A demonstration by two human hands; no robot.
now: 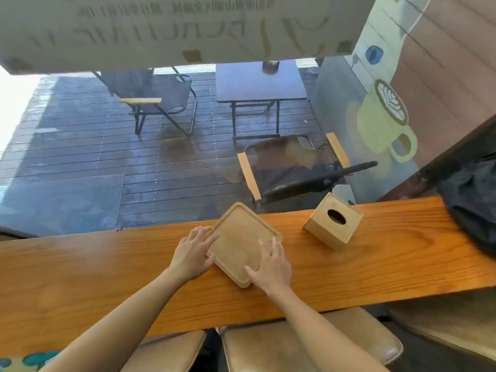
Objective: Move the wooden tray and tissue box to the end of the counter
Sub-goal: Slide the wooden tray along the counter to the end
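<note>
From the head camera, the wooden tray point(236, 237) is a flat, pale square with rounded corners and a low rim. It lies turned diagonally on the counter point(94, 269), a long plank of glossy orange wood with strong grain. The left hand point(192, 253) touches the tray's edge at 9 o'clock with loosely spread fingers. The right hand point(272, 267) lies on its corner at 4 o'clock, fingers spread; neither hand closes around it. The tissue box point(332, 224), a light wooden cube with an oval hole, stands apart at 3 o'clock of the tray. A dark bag point(472, 200) lies on the counter beyond the box.
</note>
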